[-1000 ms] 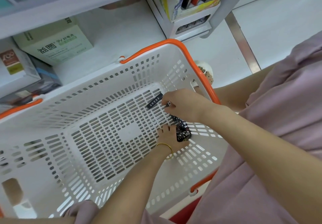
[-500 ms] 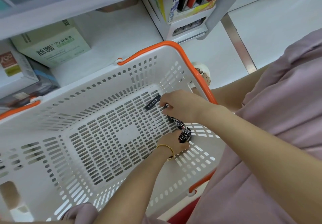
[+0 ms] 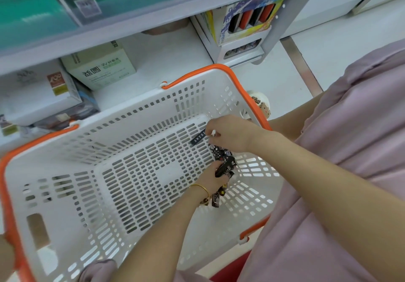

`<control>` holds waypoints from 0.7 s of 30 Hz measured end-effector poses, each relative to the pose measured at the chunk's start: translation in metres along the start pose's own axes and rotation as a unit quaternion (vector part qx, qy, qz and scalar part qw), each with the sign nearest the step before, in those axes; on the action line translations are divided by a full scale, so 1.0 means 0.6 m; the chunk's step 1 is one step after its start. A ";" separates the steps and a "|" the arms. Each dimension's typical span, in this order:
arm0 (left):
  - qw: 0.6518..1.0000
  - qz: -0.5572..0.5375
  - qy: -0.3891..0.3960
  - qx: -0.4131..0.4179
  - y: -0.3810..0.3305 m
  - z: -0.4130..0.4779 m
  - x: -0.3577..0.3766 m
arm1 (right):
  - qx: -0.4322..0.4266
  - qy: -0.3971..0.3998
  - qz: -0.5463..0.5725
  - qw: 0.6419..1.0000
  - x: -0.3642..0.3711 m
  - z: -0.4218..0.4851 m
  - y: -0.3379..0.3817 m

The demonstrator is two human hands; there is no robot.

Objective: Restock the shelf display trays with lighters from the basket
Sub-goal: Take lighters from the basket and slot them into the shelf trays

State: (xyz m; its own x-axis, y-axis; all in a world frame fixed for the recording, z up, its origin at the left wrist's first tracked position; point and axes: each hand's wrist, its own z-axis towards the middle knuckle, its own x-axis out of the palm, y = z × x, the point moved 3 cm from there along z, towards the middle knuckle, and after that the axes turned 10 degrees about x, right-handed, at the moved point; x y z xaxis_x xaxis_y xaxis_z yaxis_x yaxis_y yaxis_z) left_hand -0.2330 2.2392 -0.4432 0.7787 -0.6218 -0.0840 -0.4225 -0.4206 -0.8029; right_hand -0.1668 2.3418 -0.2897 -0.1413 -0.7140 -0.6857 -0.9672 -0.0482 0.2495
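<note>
Since the earlier frame, the black lettered lighter [image 3: 198, 138] has slid a little nearer the right hand [image 3: 232, 133], and the end of a further lighter [image 3: 215, 200] now shows under the left wrist, beside the gold bracelet [image 3: 200, 188]. My view has also tipped slightly upward, so more of the shelf [image 3: 166, 47] is in frame. Both hands sit where they were.

Lighter appearance:
1. The lettered lighter is slim and black, with a line of white characters along its body.
2. The patterned lighters [image 3: 226, 163] are black with small white and red print. I cannot count them.

Position: all of these lie at the right edge of the basket [image 3: 131, 115] floor. The lettered lighter is in the far right corner and the patterned ones are just nearer along the right wall.

Hand state: the right hand's fingers are curled and pinch the top end of the lettered lighter. The left hand grips the bundle of patterned lighters.

A display tray [image 3: 247, 20] holding upright red and black lighters stands on the shelf beyond the basket's far right corner.
</note>
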 end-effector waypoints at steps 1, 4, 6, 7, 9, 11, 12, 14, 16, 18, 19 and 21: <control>0.999 -0.029 -0.021 -0.001 -0.009 -0.003 -0.012 | -0.003 -0.008 0.004 1.000 -0.005 -0.001 0.003; 0.989 -0.119 -0.092 0.001 -0.047 -0.022 -0.055 | -0.007 -0.056 0.055 0.997 -0.036 -0.009 0.013; 0.971 -0.189 -0.142 0.021 -0.080 -0.043 -0.086 | -0.014 -0.096 0.098 0.991 -0.066 -0.023 0.019; 0.959 -0.225 -0.169 0.036 -0.100 -0.056 -0.102 | -0.019 -0.113 0.119 0.986 -0.081 -0.032 0.023; 0.927 -0.301 -0.214 0.064 -0.142 -0.084 -0.131 | -0.030 -0.133 0.177 0.975 -0.105 -0.052 0.029; 0.903 -0.344 -0.240 0.099 -0.187 -0.117 -0.158 | -0.037 -0.127 0.246 0.960 -0.118 -0.072 0.036; 0.894 -0.352 -0.248 0.120 -0.209 -0.133 -0.169 | -0.040 -0.118 0.274 0.954 -0.121 -0.082 0.039; 0.883 -0.354 -0.264 0.162 -0.248 -0.163 -0.187 | -0.054 -0.098 0.318 0.942 -0.124 -0.100 0.047; 0.872 -0.353 -0.288 0.182 -0.279 -0.191 -0.200 | -0.092 -0.093 0.334 0.933 -0.129 -0.116 0.060; 0.862 -0.358 -0.305 0.188 -0.303 -0.217 -0.209 | -0.160 -0.119 0.293 0.935 -0.137 -0.135 0.077; 0.859 -0.361 -0.309 0.191 -0.314 -0.229 -0.212 | -0.197 -0.137 0.261 0.935 -0.142 -0.145 0.087; 0.851 -0.376 -0.312 0.193 -0.335 -0.253 -0.216 | -0.258 -0.165 0.225 0.925 -0.152 -0.166 0.106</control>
State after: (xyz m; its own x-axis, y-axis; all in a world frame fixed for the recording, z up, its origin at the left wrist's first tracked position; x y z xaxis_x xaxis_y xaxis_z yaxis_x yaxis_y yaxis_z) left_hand -0.3196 2.3039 -0.1814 0.9076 0.2490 0.3380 0.3932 -0.2218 -0.8923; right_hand -0.1945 2.3342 -0.1430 -0.6438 -0.4952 -0.5834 -0.5776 -0.1855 0.7949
